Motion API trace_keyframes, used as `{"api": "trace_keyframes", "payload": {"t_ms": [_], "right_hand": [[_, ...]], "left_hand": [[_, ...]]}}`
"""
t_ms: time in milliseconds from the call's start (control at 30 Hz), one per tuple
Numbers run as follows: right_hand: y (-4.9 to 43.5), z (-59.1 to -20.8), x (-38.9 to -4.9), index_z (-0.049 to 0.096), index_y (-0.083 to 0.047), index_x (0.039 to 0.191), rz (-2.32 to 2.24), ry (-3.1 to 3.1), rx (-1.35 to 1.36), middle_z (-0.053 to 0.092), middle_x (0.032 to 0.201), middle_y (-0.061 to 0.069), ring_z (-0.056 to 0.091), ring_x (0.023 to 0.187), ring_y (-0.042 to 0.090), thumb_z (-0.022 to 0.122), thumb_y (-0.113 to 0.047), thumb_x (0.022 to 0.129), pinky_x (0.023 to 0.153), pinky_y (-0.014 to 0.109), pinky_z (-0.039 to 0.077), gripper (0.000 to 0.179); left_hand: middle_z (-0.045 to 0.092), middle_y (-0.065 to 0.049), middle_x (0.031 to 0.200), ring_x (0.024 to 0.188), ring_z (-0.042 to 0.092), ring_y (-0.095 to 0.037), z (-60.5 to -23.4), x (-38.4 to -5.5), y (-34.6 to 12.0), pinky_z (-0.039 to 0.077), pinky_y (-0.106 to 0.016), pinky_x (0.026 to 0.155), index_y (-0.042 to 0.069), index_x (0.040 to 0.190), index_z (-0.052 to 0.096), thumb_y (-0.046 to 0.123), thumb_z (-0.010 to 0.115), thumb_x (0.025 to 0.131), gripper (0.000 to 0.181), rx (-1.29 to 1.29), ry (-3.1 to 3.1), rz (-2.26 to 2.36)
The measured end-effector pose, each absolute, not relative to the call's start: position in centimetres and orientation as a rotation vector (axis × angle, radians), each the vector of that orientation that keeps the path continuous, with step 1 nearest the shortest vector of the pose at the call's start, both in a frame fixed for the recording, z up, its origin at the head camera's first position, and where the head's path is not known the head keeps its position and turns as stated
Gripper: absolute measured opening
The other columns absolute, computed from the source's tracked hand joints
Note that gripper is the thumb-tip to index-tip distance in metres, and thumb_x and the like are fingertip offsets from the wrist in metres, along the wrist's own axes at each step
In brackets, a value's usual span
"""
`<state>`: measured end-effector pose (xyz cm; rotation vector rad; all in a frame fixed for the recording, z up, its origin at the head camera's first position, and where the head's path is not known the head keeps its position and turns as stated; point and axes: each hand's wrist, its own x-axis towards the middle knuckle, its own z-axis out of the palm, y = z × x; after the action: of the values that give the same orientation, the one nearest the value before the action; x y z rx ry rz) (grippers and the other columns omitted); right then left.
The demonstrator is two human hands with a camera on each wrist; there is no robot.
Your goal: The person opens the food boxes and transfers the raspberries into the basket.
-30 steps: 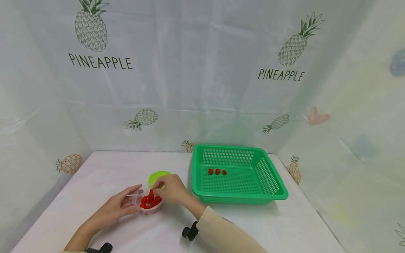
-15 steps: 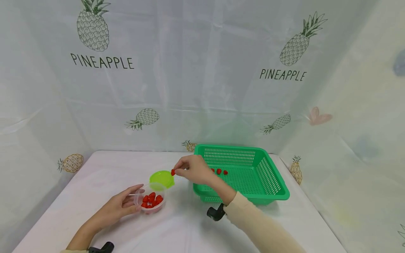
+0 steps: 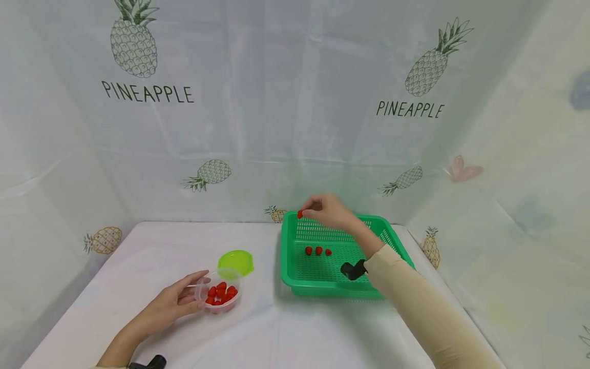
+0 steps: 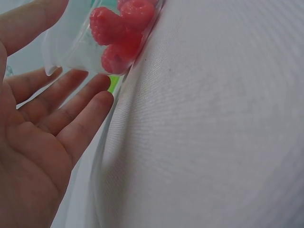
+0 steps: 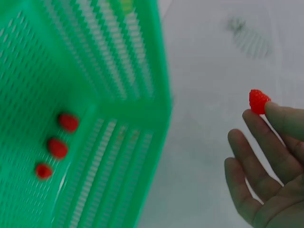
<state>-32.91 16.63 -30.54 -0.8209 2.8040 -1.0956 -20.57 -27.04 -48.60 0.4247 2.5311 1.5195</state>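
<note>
My right hand (image 3: 328,211) pinches a red raspberry (image 5: 259,101) between thumb and fingertips, raised over the back left rim of the green basket (image 3: 295,283). Several raspberries (image 4: 107,26) lie in a small clear plastic tub (image 3: 201,292) on the left part of the table. My left hand (image 3: 168,305) holds that tub's left side, thumb at the front and fingers behind. On the basket's floor three raspberries sit in a row, the middle raspberry (image 3: 318,250) among them. The right wrist view shows the held raspberry (image 3: 300,214) outside the basket's wall line.
A bright green lid (image 3: 236,261) lies on the table just behind the tub. White cloth covers the table (image 3: 258,333). A curtain (image 3: 295,128) printed with pineapples hangs close behind the basket.
My right hand has lifted a raspberry out of the tub and carried it right and up, over the basket. The left hand stays at the tub.
</note>
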Motion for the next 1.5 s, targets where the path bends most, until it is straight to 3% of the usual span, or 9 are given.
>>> {"api": "trace_keyframes", "payload": {"t_ms": [200, 600, 933, 1500], "right_hand": [[19.7, -31.9, -35.0, 0.079, -0.007, 0.110, -1.069, 2.837, -0.781, 0.078, 0.113, 0.008, 0.072, 0.108, 0.025, 0.069, -0.015, 0.105, 0.098, 0.048, 0.058, 0.013], [23.9, -36.0, -37.3, 0.078, -0.004, 0.111, -0.960, 2.889, -0.668, 0.077, 0.114, 0.012, 0.072, 0.110, 0.032, 0.068, -0.015, 0.106, 0.098, 0.054, 0.058, 0.016], [25.8, -38.1, -38.2, 0.078, -0.005, 0.110, -0.908, 2.857, -0.590, 0.075, 0.114, 0.012, 0.070, 0.107, 0.031, 0.067, -0.014, 0.106, 0.091, 0.051, 0.060, 0.015], [27.2, -39.4, -37.8, 0.078, -0.004, 0.108, -0.723, 2.760, -0.585, 0.075, 0.106, 0.007, 0.070, 0.094, 0.021, 0.066, -0.012, 0.106, 0.080, 0.041, 0.061, 0.015]], "left_hand": [[0.052, -0.021, 0.156, 0.140, 0.054, -0.045, -48.6, -20.4, -27.1, 0.054, -0.015, 0.099, 0.014, 0.163, 0.040, 0.029, 0.081, 0.096, 0.080, 0.424, 2.509, 1.539], [0.052, -0.022, 0.156, 0.139, 0.055, -0.046, -48.8, -20.4, -27.3, 0.054, -0.015, 0.099, 0.012, 0.163, 0.039, 0.028, 0.080, 0.097, 0.079, 0.466, 2.502, 1.542], [0.053, -0.021, 0.156, 0.139, 0.054, -0.045, -48.7, -20.4, -27.2, 0.057, -0.025, 0.103, 0.013, 0.163, 0.041, 0.029, 0.081, 0.096, 0.080, 0.442, 2.521, 1.533], [0.052, -0.021, 0.156, 0.139, 0.055, -0.044, -48.7, -20.3, -27.3, 0.053, -0.015, 0.099, 0.014, 0.163, 0.040, 0.029, 0.080, 0.097, 0.078, 0.456, 2.519, 1.532]]}}
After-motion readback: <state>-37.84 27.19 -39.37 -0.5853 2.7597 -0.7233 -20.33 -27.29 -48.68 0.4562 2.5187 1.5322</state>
